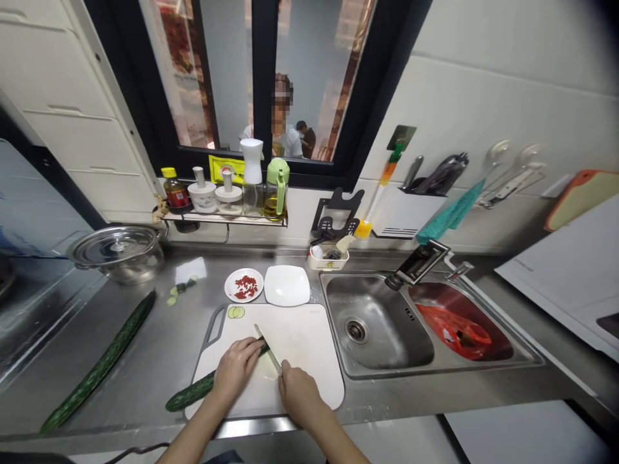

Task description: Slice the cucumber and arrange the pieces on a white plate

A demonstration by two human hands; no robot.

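My left hand (235,368) is curled over a cucumber (189,392) that lies across the white cutting board (309,335), pinning it down. My right hand (298,393) is closed round the handle of a knife (267,348), whose blade angles up to the cucumber's cut end beside my left fingers. Two cucumber slices (236,312) rest at the board's far left corner.
A long whole cucumber (101,364) lies on the steel counter at left, near a lidded pot (118,252). A plate of red bits (244,285) and an empty white dish (287,285) stand behind the board. A double sink (387,322) is on the right.
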